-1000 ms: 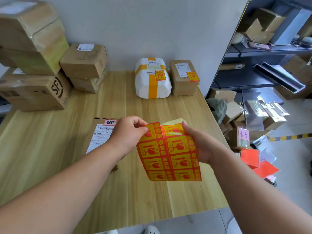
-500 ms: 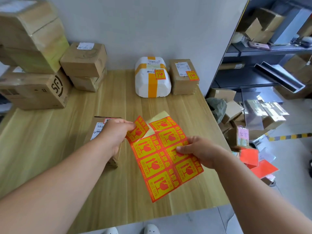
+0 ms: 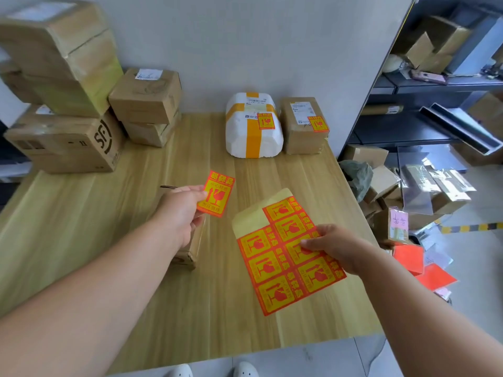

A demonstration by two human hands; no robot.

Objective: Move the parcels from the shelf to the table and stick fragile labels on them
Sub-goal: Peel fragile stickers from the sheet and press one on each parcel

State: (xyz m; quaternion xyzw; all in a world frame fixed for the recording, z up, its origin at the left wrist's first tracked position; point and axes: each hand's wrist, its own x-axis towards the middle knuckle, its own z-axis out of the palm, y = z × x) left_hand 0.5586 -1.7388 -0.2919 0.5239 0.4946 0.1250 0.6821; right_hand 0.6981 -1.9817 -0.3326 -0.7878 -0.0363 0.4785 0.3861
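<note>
My left hand (image 3: 183,213) pinches a single red-and-yellow fragile label (image 3: 217,194) by its lower left edge, held above the table. Beneath that hand lies a flat brown parcel (image 3: 190,248), mostly hidden by my hand and forearm. My right hand (image 3: 337,247) grips the sheet of fragile labels (image 3: 283,257), which has a bare yellow backing patch at its top left corner. At the back of the wooden table (image 3: 81,227) stand a white parcel with yellow tape (image 3: 253,131) and a small brown parcel (image 3: 302,129), each bearing a fragile label.
Stacked cardboard boxes (image 3: 68,91) fill the table's back left corner. To the right stands a dark shelf (image 3: 408,126) with boxes, and parcels, plastic bags and red sheets (image 3: 424,268) litter the floor beside the table. A grey wall runs behind.
My left hand has peeled one label fully off the sheet and drawn it away to the left. My right hand has lowered the sheet to the right, flatter over the table.
</note>
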